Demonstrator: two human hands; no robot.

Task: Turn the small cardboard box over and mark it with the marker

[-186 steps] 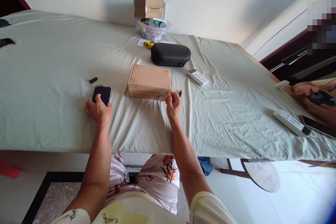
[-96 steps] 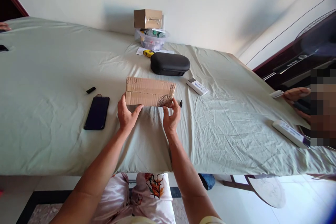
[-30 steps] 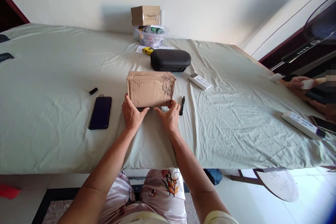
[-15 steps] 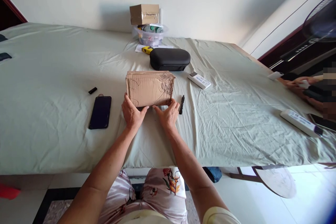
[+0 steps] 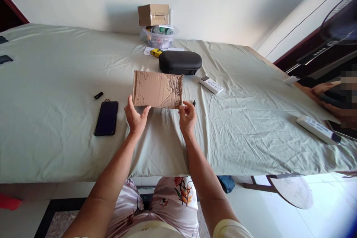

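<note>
A flat brown cardboard box [image 5: 157, 89], with dark curved pen lines at its corners and a dense scribble at upper right, is in front of me with its broad face towards me. My left hand [image 5: 136, 117] grips its lower left corner, thumb along the bottom edge and fingers at the left side. At the lower right corner, the bent fingers of my right hand [image 5: 187, 117] close on the edge. Just behind my right fingers a black pen [image 5: 194, 103] is mostly hidden.
A phone [image 5: 106, 118] and a small black cap [image 5: 98, 95] lie left. Behind the box are a black case [image 5: 180, 62], a yellow tape measure [image 5: 156, 52] and a plastic tub [image 5: 160, 39] under another carton [image 5: 153, 15]. White packs [image 5: 211, 85] lie right, near another person's hands [image 5: 325, 89].
The box has shifted slightly away and its face has turned a little. My hands have moved apart along its lower edge, the right one now covering most of the pen.
</note>
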